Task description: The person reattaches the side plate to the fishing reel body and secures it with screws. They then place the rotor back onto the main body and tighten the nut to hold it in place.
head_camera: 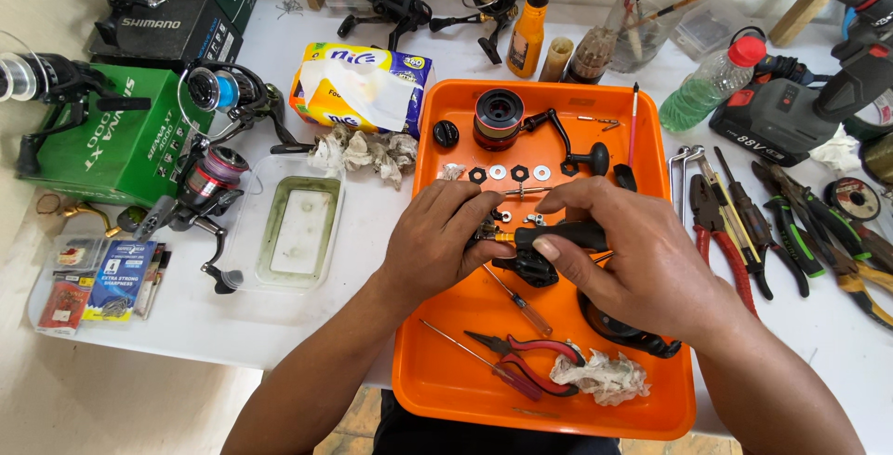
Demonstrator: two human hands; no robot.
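Over the middle of an orange tray point(437, 381), my left hand point(442, 236) and my right hand point(628, 255) both hold a black fishing reel body point(544, 250). My left fingers pinch its small metal parts at the left end. My right hand wraps the black stem. On the tray's far part lie a black spool point(499, 118), a crank handle point(581, 143) and a row of small washers point(510, 173). Near me on the tray lie a screwdriver point(519, 301), red-handled pliers point(530, 357) and a dirty rag point(609, 376).
Several fishing reels point(219, 153) and green boxes point(126, 139) stand at the left, beside a clear plastic tub point(298, 227) and a tissue pack point(358, 87). Pliers and cutters point(735, 241) lie right of the tray, with a cordless tool point(800, 111), a green-liquid bottle point(712, 87) and an orange bottle point(527, 32) behind.
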